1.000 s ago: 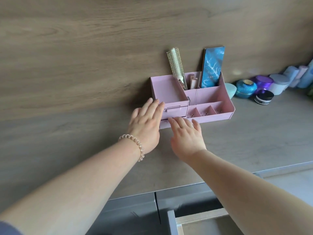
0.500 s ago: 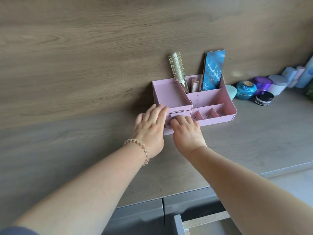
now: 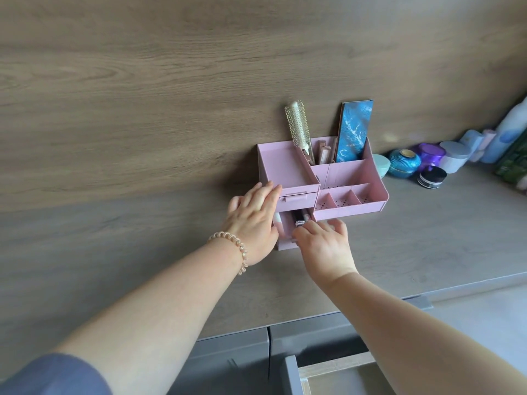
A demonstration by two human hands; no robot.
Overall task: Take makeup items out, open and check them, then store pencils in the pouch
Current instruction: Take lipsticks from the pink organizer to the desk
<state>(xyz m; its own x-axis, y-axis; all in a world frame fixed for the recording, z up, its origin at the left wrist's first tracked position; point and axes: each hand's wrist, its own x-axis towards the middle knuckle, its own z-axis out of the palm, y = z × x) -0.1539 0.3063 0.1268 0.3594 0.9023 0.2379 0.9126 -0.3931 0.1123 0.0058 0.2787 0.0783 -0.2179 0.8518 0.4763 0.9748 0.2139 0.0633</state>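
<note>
Organizer [image 3: 288, 169]: pink plastic, matt, smooth. Wall panel [image 3: 142, 95] and bench [image 3: 427, 238]: wood-grain, matt. Hairbrush [image 3: 298, 125]: metal-looking bristles. Palette [image 3: 353, 129]: glossy blue cover. Bracelet [image 3: 232, 248]: shiny coiled plastic. Jars [image 3: 403, 163]: glossy.

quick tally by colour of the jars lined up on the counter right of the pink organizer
Mint or pale teal jar, partly hidden behind the pink organizer: 1
Blue ribbed jar: 1
Purple jar: 1
White jar: 1
Black jar: 1
Total: 5 jars; the blurred bottles further right are not counted.
</note>
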